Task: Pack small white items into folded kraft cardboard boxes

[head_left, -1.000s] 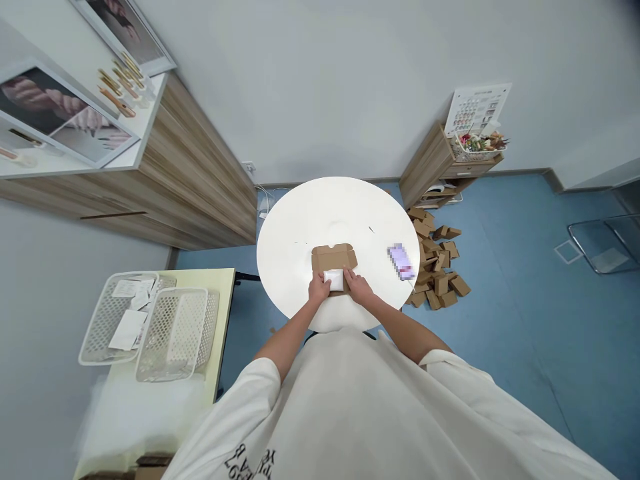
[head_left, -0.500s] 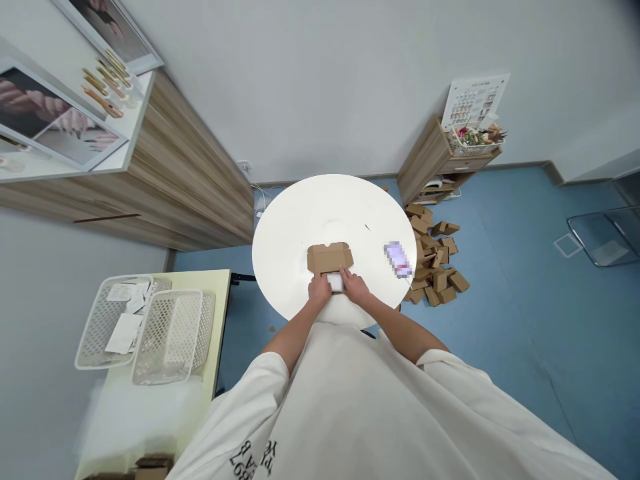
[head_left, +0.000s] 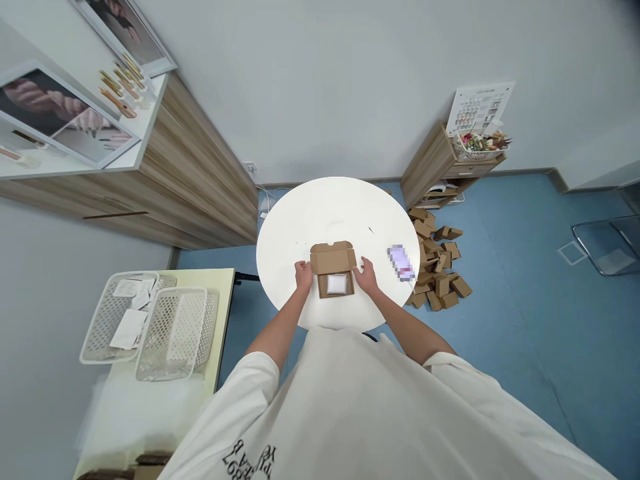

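Observation:
An open cardboard box point(head_left: 333, 258) lies on the round white table point(head_left: 280, 220), its lid raised on the far side. Inside its tray rests a small white padded packet point(head_left: 337, 284). At the lid's left edge, my left hand point(head_left: 303, 275) has its fingers curled against the side flap. My right hand point(head_left: 367, 275) is at the opposite edge, with thumb and fingertips on that flap. Both hands are closed about the lid's sides, though the exact finger contact is too small to see clearly.
A phone point(head_left: 401, 263), blurred out, lies at the table's right. Many cardboard boxes point(head_left: 440, 267) are heaped on the floor beyond it. White plastic baskets point(head_left: 173, 333) stand on a side table at left. A wooden cabinet point(head_left: 200, 147) rises behind left, a small shelf unit point(head_left: 425, 160) behind right.
My hands have moved from inside the box's tray out and up to the two sides of the lid. The white packet and the tray now show uncovered. The view has shifted slightly.

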{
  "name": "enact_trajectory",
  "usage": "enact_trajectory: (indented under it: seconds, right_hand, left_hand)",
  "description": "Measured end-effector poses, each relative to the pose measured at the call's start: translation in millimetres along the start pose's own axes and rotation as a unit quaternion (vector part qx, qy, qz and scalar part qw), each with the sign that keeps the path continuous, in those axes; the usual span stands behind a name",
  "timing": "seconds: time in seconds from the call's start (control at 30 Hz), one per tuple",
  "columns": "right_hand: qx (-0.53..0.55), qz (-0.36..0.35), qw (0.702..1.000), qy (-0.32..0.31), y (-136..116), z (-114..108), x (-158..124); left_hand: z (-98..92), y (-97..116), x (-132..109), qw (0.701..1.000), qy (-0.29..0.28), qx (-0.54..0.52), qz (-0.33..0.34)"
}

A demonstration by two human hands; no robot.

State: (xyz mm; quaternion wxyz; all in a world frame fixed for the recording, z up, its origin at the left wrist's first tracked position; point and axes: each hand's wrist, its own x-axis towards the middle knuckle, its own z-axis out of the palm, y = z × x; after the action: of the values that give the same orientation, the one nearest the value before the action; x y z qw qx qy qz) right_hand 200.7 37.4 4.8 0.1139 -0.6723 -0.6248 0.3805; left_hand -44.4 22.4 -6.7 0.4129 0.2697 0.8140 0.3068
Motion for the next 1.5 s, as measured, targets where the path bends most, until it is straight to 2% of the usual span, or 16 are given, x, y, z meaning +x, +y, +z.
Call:
enact_trajectory:
  seconds: [0.07,0.2,0.4,0.5,0.6,0.8,0.97,1.03,1.1,1.17,1.27,1.37,1.5]
  right_hand:
    - [0.132,0.076,0.988,-0.012,-5,-5,12]
    - [0.291,0.117,0.947,-0.06,-13,-10,21]
    - [0.351,0.146,0.918,-0.115,-14,-12,13]
    - [0.385,0.133,0.903,-0.135,-15,-20,11]
    - [0.402,0.106,0.897,-0.152,-18,-27,9]
    - [0.351,0.059,0.925,-0.13,-19,-21,-4]
    - [0.367,0.064,0.923,-0.097,-17,-10,-9]
    - [0.352,0.059,0.93,-0.089,-16,-7,-7]
    - [0.308,0.042,0.947,-0.083,-12,-4,-6]
    - [0.241,0.023,0.967,-0.085,-4,1,-7]
    - [0.123,0.001,0.988,-0.096,13,10,-15]
    - [0.008,-0.032,0.992,-0.119,28,18,-27]
    - [-0.033,-0.067,0.992,-0.106,33,25,-46]
  left_hand:
    - [-0.8,7,6,0.999,-0.039,-0.027,-0.021]
    - [-3.0,13,7,0.988,-0.112,-0.095,-0.048]
    - [-11.9,6,4,0.972,-0.185,-0.127,-0.069]
    - [-17.8,8,4,0.967,-0.22,-0.123,-0.043]
    - [-22.0,12,3,0.966,-0.229,-0.115,0.0]
    - [-20.1,0,-10,0.977,-0.195,-0.044,0.08]
    - [-16.5,-11,-13,0.974,-0.185,-0.109,0.07]
    - [-16.1,-11,-10,0.974,-0.188,-0.105,0.075]
    - [-16.0,-14,-7,0.975,-0.189,-0.07,0.096]
    - [-15.7,-22,-7,0.972,-0.184,-0.001,0.148]
    - [-14.3,-47,-14,0.946,-0.166,0.14,0.243]
    - [-12.0,-74,-29,0.924,-0.16,0.228,0.262]
    - [-9.2,-90,-49,0.919,-0.161,0.253,0.255]
